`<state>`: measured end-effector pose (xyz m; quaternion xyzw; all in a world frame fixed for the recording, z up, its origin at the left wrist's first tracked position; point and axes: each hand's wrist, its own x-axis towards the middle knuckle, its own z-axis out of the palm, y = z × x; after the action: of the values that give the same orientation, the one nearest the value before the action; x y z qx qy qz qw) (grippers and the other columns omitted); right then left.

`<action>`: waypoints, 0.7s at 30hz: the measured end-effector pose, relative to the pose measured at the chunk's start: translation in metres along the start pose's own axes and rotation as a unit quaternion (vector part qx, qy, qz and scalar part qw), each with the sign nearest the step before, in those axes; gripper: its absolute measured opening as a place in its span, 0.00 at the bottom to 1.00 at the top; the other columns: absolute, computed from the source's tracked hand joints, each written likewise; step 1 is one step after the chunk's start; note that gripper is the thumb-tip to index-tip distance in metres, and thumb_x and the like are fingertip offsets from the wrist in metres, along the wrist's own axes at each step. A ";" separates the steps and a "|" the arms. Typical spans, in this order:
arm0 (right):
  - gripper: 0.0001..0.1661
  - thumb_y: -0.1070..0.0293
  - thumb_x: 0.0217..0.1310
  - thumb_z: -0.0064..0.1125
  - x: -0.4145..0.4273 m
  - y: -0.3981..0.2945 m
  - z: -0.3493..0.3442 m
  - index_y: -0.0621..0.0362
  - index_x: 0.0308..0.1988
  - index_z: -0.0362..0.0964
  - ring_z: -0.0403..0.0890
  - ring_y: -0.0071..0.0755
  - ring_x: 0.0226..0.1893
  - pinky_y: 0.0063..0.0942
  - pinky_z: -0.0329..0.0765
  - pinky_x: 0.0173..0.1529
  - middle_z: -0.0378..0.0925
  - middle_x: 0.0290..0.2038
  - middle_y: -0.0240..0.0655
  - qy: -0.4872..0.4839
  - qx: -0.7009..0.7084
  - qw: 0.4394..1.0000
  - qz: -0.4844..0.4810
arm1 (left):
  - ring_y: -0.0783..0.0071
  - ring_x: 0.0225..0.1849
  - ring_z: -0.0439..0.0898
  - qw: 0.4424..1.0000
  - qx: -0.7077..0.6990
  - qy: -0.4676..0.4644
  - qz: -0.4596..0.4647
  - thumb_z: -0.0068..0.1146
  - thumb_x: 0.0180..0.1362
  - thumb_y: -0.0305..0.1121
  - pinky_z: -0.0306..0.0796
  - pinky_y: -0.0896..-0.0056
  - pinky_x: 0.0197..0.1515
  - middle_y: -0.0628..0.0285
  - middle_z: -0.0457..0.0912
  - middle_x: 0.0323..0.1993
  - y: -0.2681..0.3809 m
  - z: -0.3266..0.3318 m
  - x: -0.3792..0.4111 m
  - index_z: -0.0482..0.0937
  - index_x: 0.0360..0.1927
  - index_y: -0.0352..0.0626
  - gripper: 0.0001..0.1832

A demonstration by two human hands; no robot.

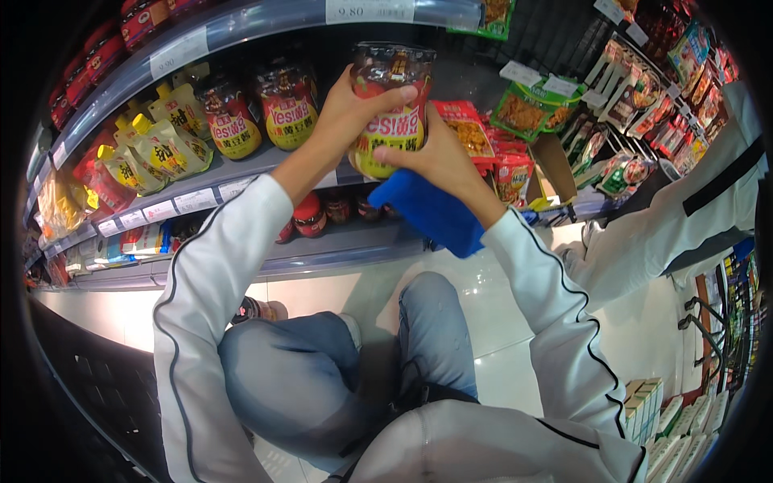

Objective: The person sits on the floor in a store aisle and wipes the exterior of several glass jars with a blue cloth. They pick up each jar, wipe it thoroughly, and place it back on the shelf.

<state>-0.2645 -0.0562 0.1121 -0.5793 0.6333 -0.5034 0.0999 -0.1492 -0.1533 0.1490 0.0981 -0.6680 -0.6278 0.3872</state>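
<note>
Both my hands hold a large glass jar of soybean sauce (392, 121) upright at the shelf. My left hand (356, 108) grips its upper left side, thumb across the front. My right hand (429, 145) clasps its lower right side and also has a blue cloth (429, 211), which hangs below the palm. Two similar jars stand on the shelf to the left, the nearer one (288, 108) beside another (230, 121). Yellow-capped sauce pouches (169, 148) lean farther left. How far the held jar's base is from the shelf cannot be told.
An upper shelf edge (253, 30) runs above the jars. Red packets (465, 130) and an open cardboard box (552, 169) are at right. Another person's leg (664, 211) stands close on the right. A black crate (96, 386) sits at lower left; stacked boxes (643, 404) are at lower right.
</note>
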 end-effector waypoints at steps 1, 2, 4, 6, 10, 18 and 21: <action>0.47 0.44 0.28 0.68 0.012 0.002 0.001 0.66 0.43 0.59 0.77 0.39 0.37 0.29 0.72 0.41 0.73 0.36 0.47 0.010 0.041 0.999 -0.024 | 0.73 0.36 0.76 1.000 0.008 -0.006 0.001 0.67 0.38 0.42 0.71 0.76 0.40 0.57 0.75 0.36 -0.001 -0.003 0.012 0.64 0.42 0.36 0.32; 0.47 0.45 0.28 0.69 0.024 0.003 -0.003 0.67 0.43 0.59 0.76 0.37 0.38 0.28 0.71 0.42 0.73 0.37 0.45 0.003 0.026 1.000 -0.002 | 0.73 0.36 0.76 1.000 0.016 -0.013 0.002 0.66 0.38 0.43 0.71 0.75 0.40 0.57 0.75 0.36 -0.001 -0.007 0.024 0.64 0.42 0.36 0.32; 0.48 0.45 0.28 0.69 0.043 0.005 -0.003 0.67 0.44 0.59 0.76 0.37 0.37 0.27 0.71 0.42 0.73 0.37 0.44 0.006 0.026 1.000 0.006 | 0.71 0.41 0.75 0.995 0.090 -0.027 -0.020 0.66 0.37 0.48 0.70 0.73 0.44 0.55 0.74 0.38 0.004 -0.016 0.041 0.63 0.44 0.36 0.36; 0.49 0.43 0.27 0.68 0.053 0.012 -0.006 0.68 0.44 0.59 0.76 0.38 0.37 0.27 0.72 0.41 0.73 0.37 0.45 -0.005 -0.006 1.000 0.018 | 0.67 0.43 0.74 0.985 0.136 -0.007 -0.102 0.66 0.36 0.51 0.69 0.72 0.45 0.53 0.73 0.41 0.002 -0.020 0.046 0.62 0.47 0.36 0.40; 0.52 0.39 0.23 0.67 0.075 0.030 0.006 0.67 0.44 0.59 0.76 0.42 0.38 0.28 0.72 0.43 0.73 0.37 0.49 -0.022 -0.123 0.992 0.028 | 0.63 0.46 0.71 0.986 0.138 0.001 -0.094 0.71 0.30 0.38 0.69 0.69 0.46 0.48 0.69 0.44 -0.035 -0.033 0.058 0.53 0.50 0.28 0.47; 0.54 0.45 0.23 0.70 0.124 0.089 0.025 0.68 0.48 0.59 0.75 0.41 0.41 0.27 0.69 0.46 0.72 0.41 0.49 -0.081 -0.002 0.997 -0.015 | 0.66 0.40 0.75 0.973 0.179 0.058 -0.132 0.68 0.34 0.36 0.68 0.70 0.44 0.52 0.73 0.41 -0.074 -0.044 0.089 0.58 0.47 0.28 0.40; 0.50 0.51 0.26 0.71 0.135 0.093 0.037 0.66 0.49 0.58 0.73 0.41 0.43 0.27 0.68 0.49 0.71 0.42 0.47 -0.077 0.029 0.996 -0.042 | 0.60 0.38 0.75 0.951 0.263 0.159 -0.040 0.67 0.34 0.40 0.68 0.70 0.42 0.49 0.74 0.39 -0.092 -0.048 0.096 0.59 0.47 0.29 0.40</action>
<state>-0.3387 -0.2050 0.0860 -0.6389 0.5843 -0.4792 0.1439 -0.2165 -0.2674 0.0980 0.3212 -0.7350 -0.4209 0.4236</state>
